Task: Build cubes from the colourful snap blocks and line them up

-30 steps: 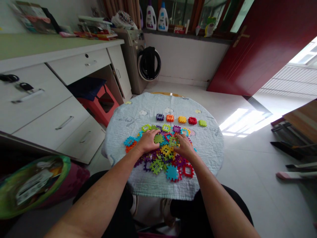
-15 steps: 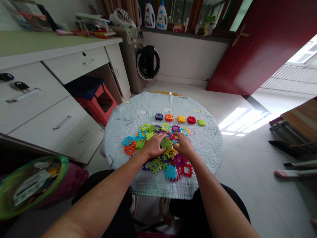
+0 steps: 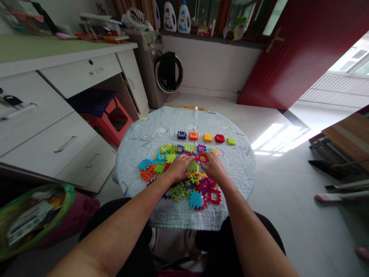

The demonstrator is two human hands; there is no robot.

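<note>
My left hand (image 3: pixel 181 168) is closed on a green square building piece (image 3: pixel 191 166), which sits between its thumb and fingers above the pile. Close by on the right, my right hand (image 3: pixel 213 166) curves over the pile with thumb and forefinger apart. A red frame piece (image 3: pixel 203 158) shows in that gap; no grip on it is visible. Around both hands lie loose notched pieces, among them a blue square (image 3: pixel 196 199), a red open frame (image 3: pixel 215 196), a purple piece (image 3: pixel 205 184) and an orange one (image 3: pixel 148 173).
Small blocks stand in a row beyond the pile, from a dark purple block (image 3: pixel 181 135) to a light green block (image 3: pixel 231 141). A pale cloth (image 3: pixel 138 138) covers the round table. A waste bin (image 3: pixel 69 200) stands left, near white drawers (image 3: pixel 54 134).
My right hand's thumb has drawn slightly away from the green piece. My left hand still holds that piece. The whole view has shifted a little.
</note>
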